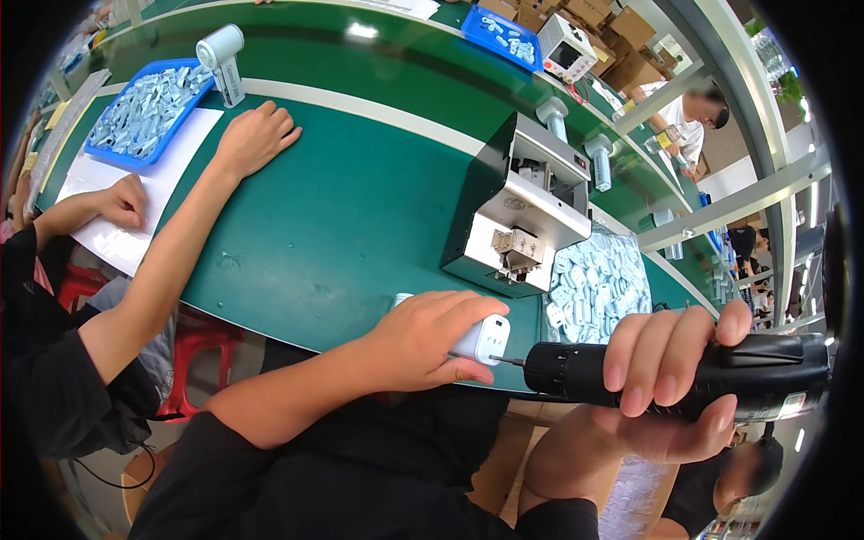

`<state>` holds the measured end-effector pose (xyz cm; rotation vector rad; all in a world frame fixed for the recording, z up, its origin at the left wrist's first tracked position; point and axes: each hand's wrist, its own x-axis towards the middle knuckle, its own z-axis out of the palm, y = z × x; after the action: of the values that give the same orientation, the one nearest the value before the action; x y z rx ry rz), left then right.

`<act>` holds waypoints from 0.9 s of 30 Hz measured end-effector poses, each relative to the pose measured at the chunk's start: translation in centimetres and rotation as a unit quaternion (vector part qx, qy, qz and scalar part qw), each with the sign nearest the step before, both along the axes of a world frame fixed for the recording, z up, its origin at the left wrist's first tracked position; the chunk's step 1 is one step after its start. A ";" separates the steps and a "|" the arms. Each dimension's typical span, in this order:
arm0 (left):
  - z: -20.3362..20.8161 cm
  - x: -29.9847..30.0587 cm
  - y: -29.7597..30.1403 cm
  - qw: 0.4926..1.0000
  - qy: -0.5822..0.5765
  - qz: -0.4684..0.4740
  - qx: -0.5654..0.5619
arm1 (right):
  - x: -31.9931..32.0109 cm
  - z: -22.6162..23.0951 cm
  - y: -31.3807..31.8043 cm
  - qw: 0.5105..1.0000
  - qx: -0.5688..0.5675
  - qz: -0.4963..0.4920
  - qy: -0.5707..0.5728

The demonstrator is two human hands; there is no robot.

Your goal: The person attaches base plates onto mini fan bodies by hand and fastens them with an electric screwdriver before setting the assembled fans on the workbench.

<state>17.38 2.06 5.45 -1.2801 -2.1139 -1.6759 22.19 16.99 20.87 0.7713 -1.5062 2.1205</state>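
Note:
My left hand [418, 342] is closed around a pale blue plastic housing [490, 340] near the front edge of the green bench. The housing lies on its side, and its end face with a small slot and holes points right. In my right hand [670, 369] is a black electric screwdriver [765, 378], gripped around the barrel and held level. Its thin bit [510, 361] reaches the lower part of that end face. Whether the tip sits in a screw is too small to tell.
A metal-and-black bench machine [517, 211] stands beyond my hands, beside a bag of pale blue parts [598, 283]. At left, a co-worker's hand [256, 139] rests on the bench near a blue tray [162, 160] of parts and an upright pale blue device [222, 67].

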 end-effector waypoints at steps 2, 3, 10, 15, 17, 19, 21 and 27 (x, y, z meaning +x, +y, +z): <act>0.4 0.0 -0.2 1.000 0.004 0.006 -0.016 | -0.2 0.6 0.6 0.999 -0.001 0.028 0.025; 0.6 -0.1 -0.1 1.000 0.007 0.002 -0.011 | -0.2 0.9 0.9 0.998 -0.017 0.024 0.052; 4.2 -3.1 -2.7 0.988 0.045 0.062 -0.137 | -1.1 0.4 2.7 0.996 0.038 -0.065 -0.050; 4.7 -9.8 -5.6 0.916 0.008 0.210 -0.341 | -0.6 -2.0 3.1 0.983 0.094 -0.013 -0.156; 3.8 -12.2 -6.6 0.881 0.042 0.241 -0.404 | 0.0 -3.1 3.6 0.978 0.110 -0.017 -0.176; 3.0 -14.0 -7.6 0.866 0.044 0.249 -0.432 | 0.3 -3.7 4.3 0.963 0.145 -0.012 -0.226; 2.4 -15.4 -8.0 0.843 0.017 0.251 -0.476 | 0.2 -4.8 4.4 0.953 0.144 -0.016 -0.266; 0.5 -16.5 -8.3 0.835 0.058 0.278 -0.472 | -1.8 -6.8 3.5 0.946 0.170 -0.063 -0.268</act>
<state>0.91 -6.26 5.96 -0.6942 -2.9294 -0.2650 20.44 20.46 14.11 0.1805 -2.1762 2.0972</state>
